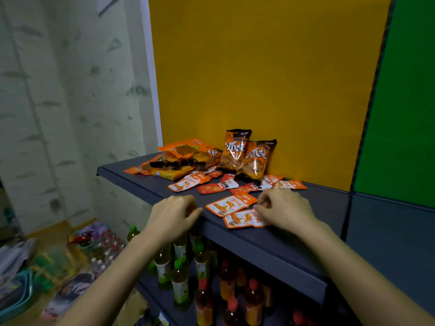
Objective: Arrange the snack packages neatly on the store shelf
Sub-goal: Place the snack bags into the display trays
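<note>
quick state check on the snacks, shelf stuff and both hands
two tall snack bags: upright against the yellow back panel
larger packs: lying piled, untidy
small sachets: flat, scattered
bottles: upright on the lower shelf
left hand: curled at the shelf edge
right hand: fingers on the nearest sachet

The scene is dim and evenly lit, with muted colours and no hard shadows. Faint glare sits on the upright snack bags (pixel 244 154) against the orange back panel (pixel 259 67). The wide lens bends straight edges near the borders. The floor clutter (pixel 47 267) at lower left is smeared by blur, and the bottles (pixel 202 274) beneath the shelf (pixel 270 250) sit in deep shade.
</note>
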A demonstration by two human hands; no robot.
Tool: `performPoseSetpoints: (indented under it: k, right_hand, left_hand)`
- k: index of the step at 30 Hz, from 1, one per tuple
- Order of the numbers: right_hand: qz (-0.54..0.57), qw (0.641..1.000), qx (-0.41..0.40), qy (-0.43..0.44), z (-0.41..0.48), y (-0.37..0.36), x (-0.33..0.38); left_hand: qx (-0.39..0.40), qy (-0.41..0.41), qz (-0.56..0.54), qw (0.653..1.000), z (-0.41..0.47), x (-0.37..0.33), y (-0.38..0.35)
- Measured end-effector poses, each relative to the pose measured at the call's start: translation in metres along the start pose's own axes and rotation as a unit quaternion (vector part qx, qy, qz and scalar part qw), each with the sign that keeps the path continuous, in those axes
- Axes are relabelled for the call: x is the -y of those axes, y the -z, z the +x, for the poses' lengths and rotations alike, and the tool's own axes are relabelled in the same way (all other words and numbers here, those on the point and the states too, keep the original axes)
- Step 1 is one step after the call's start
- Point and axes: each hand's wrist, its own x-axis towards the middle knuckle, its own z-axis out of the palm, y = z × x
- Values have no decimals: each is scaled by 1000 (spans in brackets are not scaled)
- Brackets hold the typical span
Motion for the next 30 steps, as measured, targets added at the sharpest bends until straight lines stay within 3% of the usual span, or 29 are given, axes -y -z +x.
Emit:
performPoseSetpoints:
  k: [7, 14, 17, 19, 23, 27, 30]
  right_hand:
    - [-70, 996, -15, -50, 86, 6, 12]
    - [-69, 988, -41, -129, 146, 0, 6]
    - [11, 981, -76, -178, 172, -12, 3]
    - [122, 963, -80, -227, 188, -22, 4]
    - [333, 884, -95, -314, 210, -37, 11]
    - [405, 835, -98, -360, 223, -50, 13]
    - [424, 822, -134, -356, 225, -48, 11]
  left_hand:
    - [-19, -39, -24, 999, 79, 41, -15]
    - [-21, -76, -84, 993, 142, 59, -41]
    - [-30, -100, -93, 990, 173, 67, -50]
    - [-33, -122, -101, 987, 191, 71, -55]
    - [-13, -156, -154, 976, 222, 76, -62]
    - [47, -172, -214, 961, 251, 72, -69]
    - [78, -153, -276, 946, 270, 60, -74]
